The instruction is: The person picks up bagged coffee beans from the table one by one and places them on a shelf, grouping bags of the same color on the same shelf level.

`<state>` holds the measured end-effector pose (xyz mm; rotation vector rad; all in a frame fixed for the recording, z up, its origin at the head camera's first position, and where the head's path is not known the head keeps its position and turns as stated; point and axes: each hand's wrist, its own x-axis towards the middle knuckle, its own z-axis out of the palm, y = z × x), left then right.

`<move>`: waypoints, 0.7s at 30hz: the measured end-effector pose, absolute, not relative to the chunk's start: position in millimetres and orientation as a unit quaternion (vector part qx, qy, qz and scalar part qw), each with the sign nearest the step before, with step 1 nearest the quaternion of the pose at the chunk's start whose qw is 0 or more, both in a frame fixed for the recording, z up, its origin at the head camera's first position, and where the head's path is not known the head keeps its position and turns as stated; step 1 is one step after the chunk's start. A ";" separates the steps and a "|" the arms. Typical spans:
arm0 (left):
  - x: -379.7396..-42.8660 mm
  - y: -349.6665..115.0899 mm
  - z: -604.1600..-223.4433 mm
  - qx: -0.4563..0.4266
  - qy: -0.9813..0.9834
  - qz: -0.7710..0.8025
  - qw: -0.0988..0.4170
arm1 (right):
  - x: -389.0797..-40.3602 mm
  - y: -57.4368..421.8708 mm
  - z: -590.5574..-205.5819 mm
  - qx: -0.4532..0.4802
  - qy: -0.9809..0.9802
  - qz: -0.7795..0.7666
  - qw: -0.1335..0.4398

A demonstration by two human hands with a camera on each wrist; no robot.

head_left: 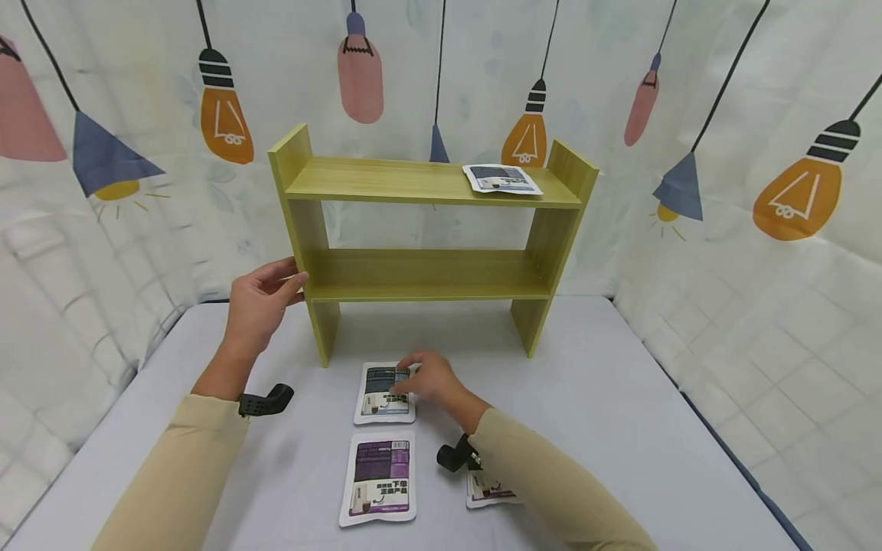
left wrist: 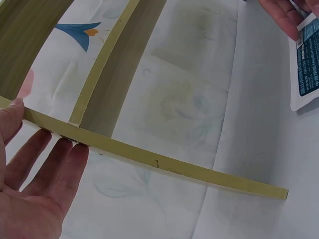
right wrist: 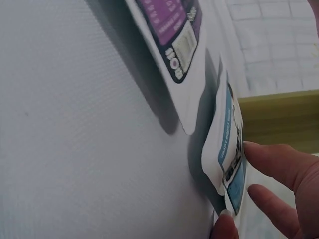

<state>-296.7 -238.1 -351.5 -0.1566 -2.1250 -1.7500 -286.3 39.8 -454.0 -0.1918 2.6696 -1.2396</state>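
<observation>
A light wooden two-tier shelf [head_left: 427, 292] stands on the table. My left hand [head_left: 258, 302] grips its left side panel [left wrist: 164, 164], thumb on one face and fingers on the other. A white pouch with a dark blue-green label [head_left: 377, 398] lies flat in front of the shelf. At its right edge is my right hand [head_left: 430, 376], thumb and fingers spread over the pouch's edge. In the right wrist view a fingertip [right wrist: 225, 219] meets the rim of that pouch. A purple-labelled pouch [head_left: 379, 478] lies nearer, below the blue-green one.
Another pouch [head_left: 485, 490] lies partly hidden under my right forearm. On the shelf's top board, toward the right, rests one more pouch [head_left: 501, 179]. A white cloth covers the table [head_left: 606, 428]. Printed curtains [head_left: 730, 252] hang behind and at both sides.
</observation>
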 end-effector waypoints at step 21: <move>-296.9 -239.0 -352.4 -0.055 -0.764 -0.613 0.193 | -277.3 30.2 -450.2 -0.075 0.919 -0.380 0.071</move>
